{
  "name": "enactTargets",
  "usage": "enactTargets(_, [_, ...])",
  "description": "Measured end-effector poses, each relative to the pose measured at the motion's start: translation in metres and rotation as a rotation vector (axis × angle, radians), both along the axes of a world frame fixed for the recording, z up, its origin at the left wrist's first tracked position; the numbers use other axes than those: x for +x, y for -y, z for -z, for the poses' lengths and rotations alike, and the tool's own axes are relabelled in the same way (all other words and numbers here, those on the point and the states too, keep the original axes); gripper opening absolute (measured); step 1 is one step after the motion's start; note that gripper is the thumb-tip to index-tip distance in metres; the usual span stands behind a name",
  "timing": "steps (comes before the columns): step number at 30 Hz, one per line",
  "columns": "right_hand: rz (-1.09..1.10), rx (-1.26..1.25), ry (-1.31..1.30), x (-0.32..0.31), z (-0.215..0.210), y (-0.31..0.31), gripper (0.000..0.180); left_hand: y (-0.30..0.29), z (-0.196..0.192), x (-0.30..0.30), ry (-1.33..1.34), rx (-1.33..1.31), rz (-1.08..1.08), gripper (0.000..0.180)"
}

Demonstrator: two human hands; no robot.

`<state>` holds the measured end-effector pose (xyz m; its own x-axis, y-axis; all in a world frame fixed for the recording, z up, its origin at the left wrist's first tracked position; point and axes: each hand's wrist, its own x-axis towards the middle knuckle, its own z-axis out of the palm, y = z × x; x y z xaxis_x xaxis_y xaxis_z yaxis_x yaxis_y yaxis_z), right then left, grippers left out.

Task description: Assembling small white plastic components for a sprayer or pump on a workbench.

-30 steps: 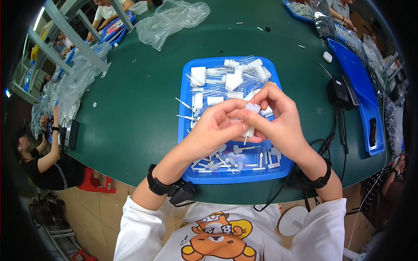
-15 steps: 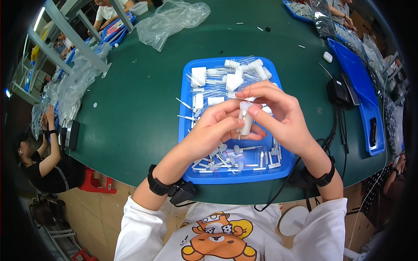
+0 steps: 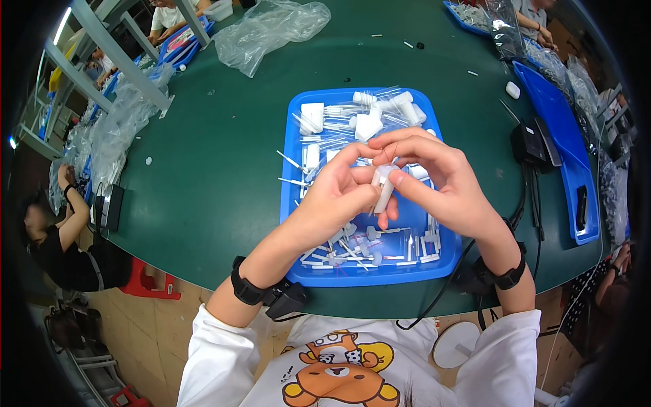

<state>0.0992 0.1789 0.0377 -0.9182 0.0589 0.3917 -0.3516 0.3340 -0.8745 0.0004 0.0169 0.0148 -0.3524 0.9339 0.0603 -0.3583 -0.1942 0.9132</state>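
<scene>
Above a blue tray [image 3: 400,277], both my hands hold a small white plastic cylinder [image 3: 384,191] with a translucent cap at its upper end. My left hand [image 3: 329,197] is closed round its left side. The thumb of my right hand [image 3: 441,180] presses near the cap, with its other fingers arched over the top. A fine dark strand shows between the raised fingertips. White blocks [image 3: 369,126] and thin clear and white sticks fill the far part of the tray. Several capped stick pieces [image 3: 352,251] lie in its near part. My fingers hide some of the cylinder.
A crumpled clear bag [image 3: 268,34] lies on the green table [image 3: 217,156]. At the right are a black box with cables [image 3: 527,144] and a long blue tray [image 3: 584,220]. Grey metal posts [image 3: 132,68] rise at the left. A co-worker [image 3: 64,234] sits at the left edge.
My left fingers have risen toward the right fingertips, and the cylinder has tilted slightly. The co-worker at the left has lowered their arms.
</scene>
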Motion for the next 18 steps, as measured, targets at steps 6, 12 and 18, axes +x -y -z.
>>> enactTargets(6, [0.032,0.072,0.002,0.000,-0.003,-0.007,0.018,-0.002,0.002,0.002,-0.096,0.045,-0.021,0.024])
enactTargets(12, [0.095,0.235,-0.026,0.002,-0.008,-0.009,0.019,-0.004,0.005,0.002,-0.082,0.031,0.005,0.018])
enactTargets(18, [0.132,0.181,0.086,0.004,-0.012,-0.009,0.026,-0.005,0.005,0.002,-0.040,0.006,0.004,0.014])
